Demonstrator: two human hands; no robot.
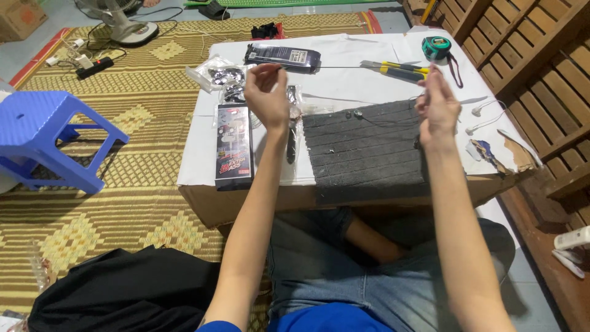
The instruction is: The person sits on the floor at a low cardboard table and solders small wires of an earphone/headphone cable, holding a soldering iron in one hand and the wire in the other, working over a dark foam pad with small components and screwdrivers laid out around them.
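Left hand [267,92] pinches one end of a thin dark wire [344,67]; right hand [437,104] grip narrow at its other end, above the grey mat [362,154] mid-bench [344,83], edges well apart.

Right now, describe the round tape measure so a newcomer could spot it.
Start at the white-covered cardboard table and go to its far right corner. The round teal-and-black tape measure lies there, just beyond the yellow-and-black utility knife. It is the only round, teal thing on the table.
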